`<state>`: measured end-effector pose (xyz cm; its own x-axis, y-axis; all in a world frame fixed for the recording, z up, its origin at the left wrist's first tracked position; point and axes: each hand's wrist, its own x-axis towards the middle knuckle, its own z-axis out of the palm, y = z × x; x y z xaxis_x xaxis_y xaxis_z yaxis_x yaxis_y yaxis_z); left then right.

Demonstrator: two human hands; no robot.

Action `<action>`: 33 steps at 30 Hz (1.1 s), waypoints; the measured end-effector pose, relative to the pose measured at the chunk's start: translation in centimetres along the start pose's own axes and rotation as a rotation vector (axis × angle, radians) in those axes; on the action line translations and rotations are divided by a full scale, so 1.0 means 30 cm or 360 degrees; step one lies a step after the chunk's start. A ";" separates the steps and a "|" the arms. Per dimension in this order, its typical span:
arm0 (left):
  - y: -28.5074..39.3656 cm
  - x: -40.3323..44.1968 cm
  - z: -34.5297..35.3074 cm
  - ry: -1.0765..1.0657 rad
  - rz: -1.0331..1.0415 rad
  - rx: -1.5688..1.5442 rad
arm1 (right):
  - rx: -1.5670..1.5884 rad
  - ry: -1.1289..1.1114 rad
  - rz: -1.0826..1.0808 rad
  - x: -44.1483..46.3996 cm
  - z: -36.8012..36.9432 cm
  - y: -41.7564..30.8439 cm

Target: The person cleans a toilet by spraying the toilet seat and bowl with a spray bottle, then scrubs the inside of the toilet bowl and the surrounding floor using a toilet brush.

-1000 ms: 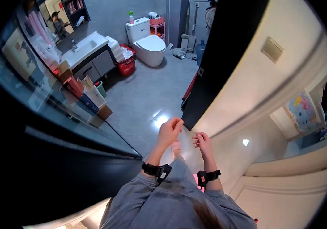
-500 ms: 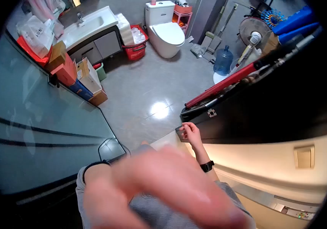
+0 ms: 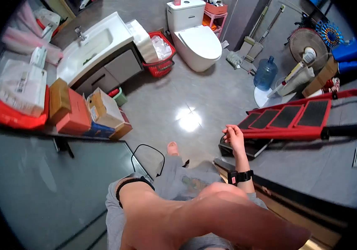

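Probably rigid and heavyish, the folding step ladder [image 3: 285, 116] beside your loosely curled, empty right hand [image 3: 234, 136] suits a side-rail grip; whether your left hand [image 3: 222, 210] grasps anything, I can't tell.

Left hand [image 3: 224, 210] up close, right hand [image 3: 234, 138] loosely curled

red stepladder [image 3: 285, 133] with black treads [image 3: 285, 116]

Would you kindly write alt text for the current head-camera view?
The wearer's left hand looms close to the camera above a grey bathroom floor; the right hand, seemingly empty, is near a red step ladder. Beyond are a white sink, red basket and toilet, with boxes at left and a blue water jug at right.
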<state>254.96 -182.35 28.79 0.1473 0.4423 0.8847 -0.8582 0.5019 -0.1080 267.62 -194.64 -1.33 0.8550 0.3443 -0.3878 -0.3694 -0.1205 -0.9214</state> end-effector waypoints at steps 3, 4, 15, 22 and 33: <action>-0.069 0.119 -0.118 0.0528 0.0070 0.0022 | -0.0039 0.0034 0.0018 0.125 0.057 -0.084; -0.095 0.140 -0.194 0.0415 0.0036 -0.0012 | -0.0027 0.0042 0.0009 0.175 0.075 -0.106; -0.474 0.307 -0.841 0.0144 0.0055 -0.0062 | -0.0109 0.0116 0.0001 0.897 0.110 -0.312; -0.579 0.471 -1.282 0.0084 -0.0475 0.0153 | -0.0226 -0.0178 -0.0067 1.379 0.276 -0.615; -0.524 0.260 -2.262 0.1435 -0.1592 0.1565 | -0.0417 -0.0108 -0.0559 2.103 0.657 -0.855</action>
<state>302.97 -136.36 6.62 0.7099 0.6900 -0.1412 -0.1665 0.3593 0.9183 323.85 -151.48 -1.70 0.8832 0.4657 -0.0557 0.0515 -0.2143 -0.9754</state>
